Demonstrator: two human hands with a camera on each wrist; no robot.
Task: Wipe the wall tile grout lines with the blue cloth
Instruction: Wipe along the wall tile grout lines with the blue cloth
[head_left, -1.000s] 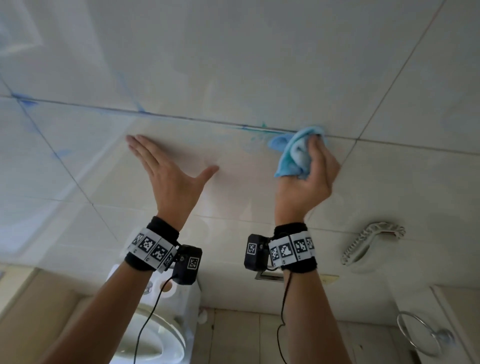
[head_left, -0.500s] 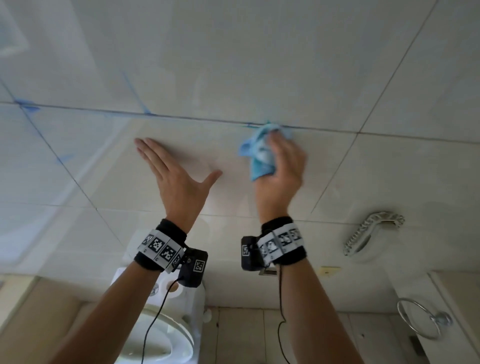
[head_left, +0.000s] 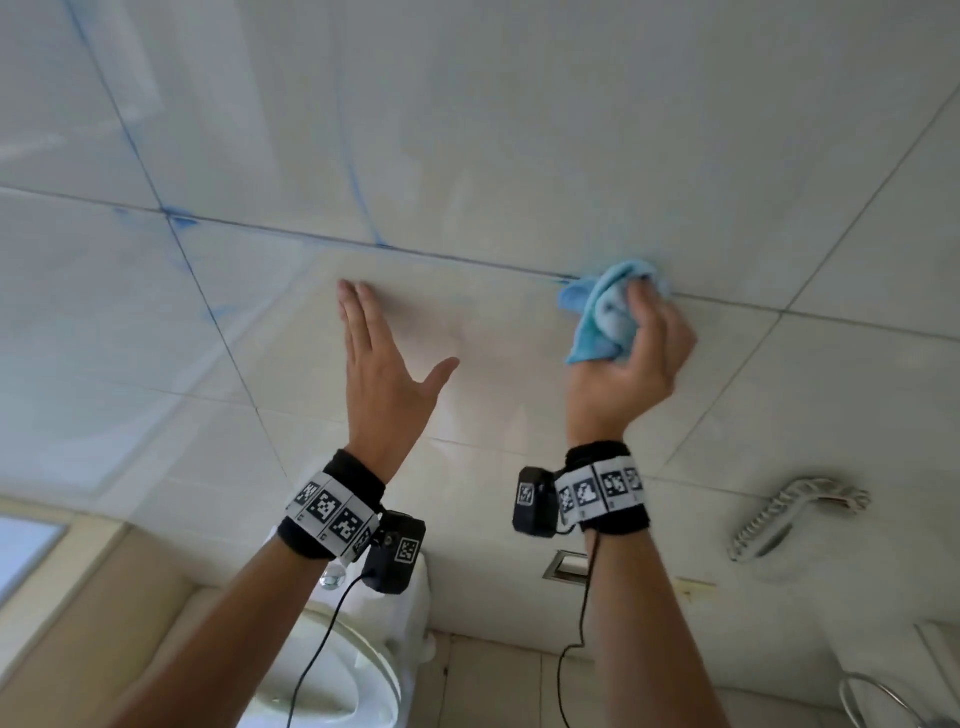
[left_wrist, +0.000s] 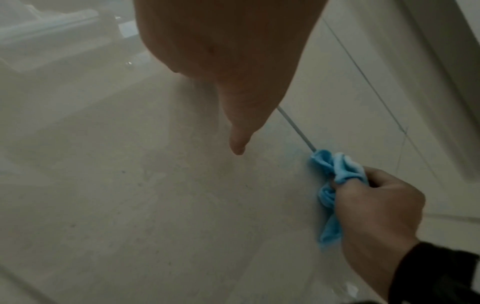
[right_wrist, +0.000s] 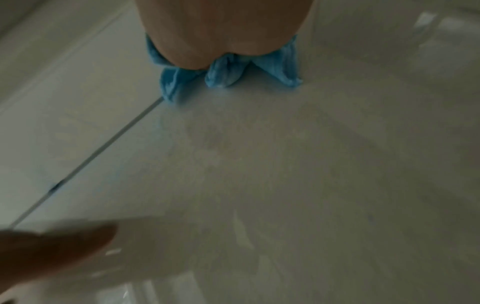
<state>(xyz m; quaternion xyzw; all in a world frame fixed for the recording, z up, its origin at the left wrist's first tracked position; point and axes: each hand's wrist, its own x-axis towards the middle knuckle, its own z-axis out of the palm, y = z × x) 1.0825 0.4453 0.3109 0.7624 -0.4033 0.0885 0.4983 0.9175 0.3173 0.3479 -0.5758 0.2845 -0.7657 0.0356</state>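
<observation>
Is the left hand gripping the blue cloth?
No, the left hand lies flat and open on the wall tile, while the right hand grips the blue cloth.

Blue cloth (head_left: 605, 312): small, crumpled into a wad, pressed against the wall tile (head_left: 493, 358) at its upper edge, on the horizontal grout line (head_left: 311, 240). Grout line dark, blue-smeared left of the cloth.

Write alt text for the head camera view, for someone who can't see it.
A right hand presses a bunched blue cloth onto a horizontal grout line of a pale tiled wall, while the left hand lies flat and open on the tile beside it. A toilet sits below.
</observation>
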